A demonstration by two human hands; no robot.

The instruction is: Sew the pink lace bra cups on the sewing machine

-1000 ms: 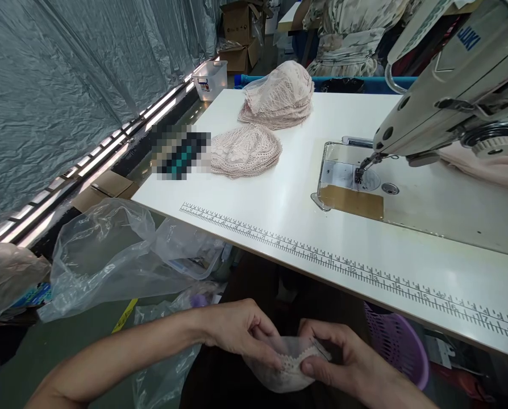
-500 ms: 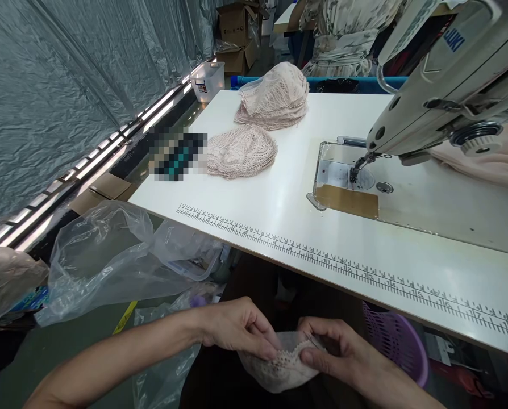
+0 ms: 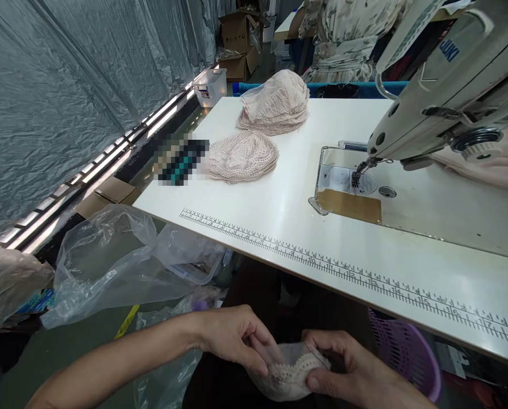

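Over my lap, below the table edge, both hands grip a pale beige lace bra cup (image 3: 286, 378) with a sheer mesh edge. My left hand (image 3: 241, 341) pinches its left side, thumb outside and fingers partly inside the curve. On the other side my right hand (image 3: 337, 366) holds the scalloped lace border between thumb and fingers. Two stacks of similar lace cups, a nearer one (image 3: 243, 158) and a farther one (image 3: 275, 102), rest on the white sewing table (image 3: 245, 199).
A sewing machine (image 3: 433, 96) occupies the table's right side, with beige fabric (image 3: 488, 156) behind it. Clear plastic bags (image 3: 109, 267) hang at the left. A purple basket (image 3: 407, 352) stands under the table. Beyond the table is a person in a floral garment (image 3: 343, 40).
Both hands and the lace cup have shifted slightly lower in view. My left fingers have slid further into the cup. The whole view has tilted a little.
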